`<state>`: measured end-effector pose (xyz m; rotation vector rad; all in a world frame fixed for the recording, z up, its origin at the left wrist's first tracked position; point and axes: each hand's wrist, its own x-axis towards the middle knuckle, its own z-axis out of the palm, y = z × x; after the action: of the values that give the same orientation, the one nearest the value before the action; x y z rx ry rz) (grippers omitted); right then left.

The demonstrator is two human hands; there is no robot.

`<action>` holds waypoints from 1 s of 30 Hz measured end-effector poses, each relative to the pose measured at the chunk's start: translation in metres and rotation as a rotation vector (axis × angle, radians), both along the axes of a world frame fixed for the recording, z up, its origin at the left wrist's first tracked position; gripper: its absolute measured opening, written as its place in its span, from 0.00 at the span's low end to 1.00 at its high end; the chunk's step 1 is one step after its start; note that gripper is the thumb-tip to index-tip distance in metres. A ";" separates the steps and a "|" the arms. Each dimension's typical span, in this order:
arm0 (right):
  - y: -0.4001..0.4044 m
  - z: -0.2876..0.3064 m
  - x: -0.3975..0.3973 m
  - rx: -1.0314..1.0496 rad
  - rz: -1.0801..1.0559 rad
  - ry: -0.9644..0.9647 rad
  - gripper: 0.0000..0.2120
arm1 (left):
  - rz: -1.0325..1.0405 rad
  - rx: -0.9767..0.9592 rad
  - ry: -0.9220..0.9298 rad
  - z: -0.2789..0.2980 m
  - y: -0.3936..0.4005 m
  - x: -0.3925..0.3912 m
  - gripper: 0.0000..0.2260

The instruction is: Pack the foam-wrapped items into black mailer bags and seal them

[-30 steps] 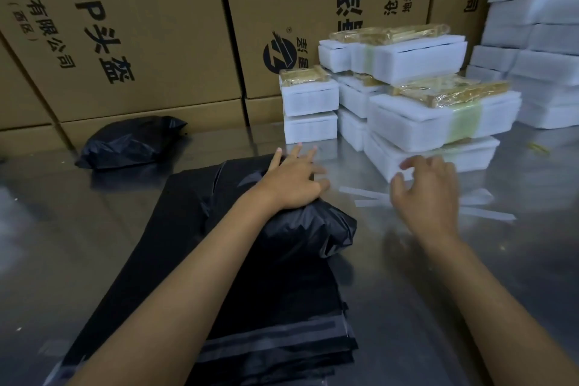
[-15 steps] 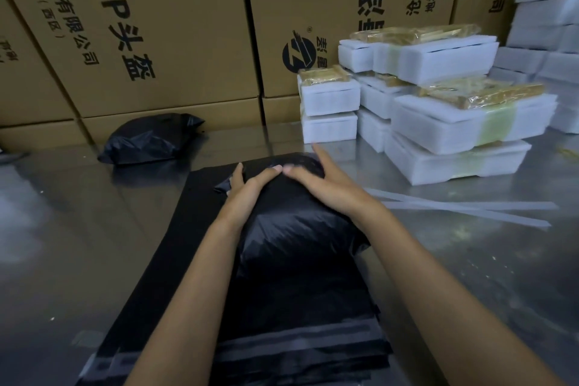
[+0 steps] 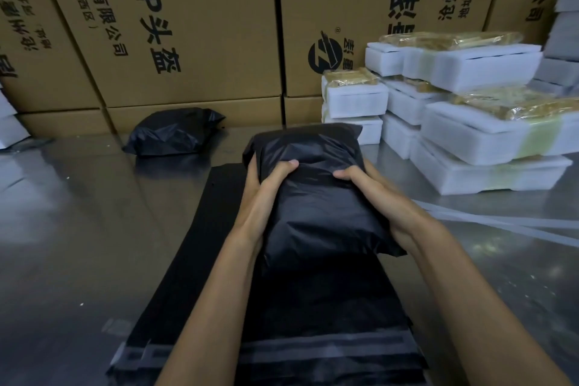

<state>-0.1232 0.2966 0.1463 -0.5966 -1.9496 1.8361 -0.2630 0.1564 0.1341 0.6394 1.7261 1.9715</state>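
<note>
a filled, crinkled black plastic mailer bag is gripped from both sides, lifted over a flat stack of empty black mailer bags on the shiny metal table. the left hand and right hand curl round its edges, thumbs pressed on top. a second stuffed black bag lies near the brown cardboard boxes; white foam-wrapped packages are stacked to the right, behind thin clear strips

- Packed mailer bag sits centre, between left hand and right hand, above the flat bag stack.
- Second packed bag lies far left.
- Foam-wrapped items are stacked far right.
- Cartons stand behind.
</note>
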 end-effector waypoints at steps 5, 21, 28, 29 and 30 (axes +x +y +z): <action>-0.005 0.001 0.005 0.018 0.151 -0.018 0.35 | 0.083 0.097 -0.112 -0.003 -0.017 -0.021 0.30; -0.031 -0.029 -0.015 -0.475 -0.031 0.172 0.24 | -0.037 0.276 -0.325 -0.011 -0.030 -0.023 0.19; -0.052 -0.031 -0.029 -0.720 -0.059 0.421 0.25 | -0.127 0.671 -0.607 -0.010 -0.030 -0.011 0.36; -0.053 -0.031 -0.031 -0.747 -0.052 0.455 0.25 | -0.178 0.718 -0.595 -0.009 -0.027 -0.007 0.37; -0.055 -0.030 -0.032 -0.766 -0.048 0.481 0.25 | -0.211 0.737 -0.580 -0.008 -0.024 -0.004 0.37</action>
<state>-0.1555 0.2421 0.1158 -0.3454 -0.8941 2.3982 -0.2668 0.1324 0.1258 0.3799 0.5564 2.3086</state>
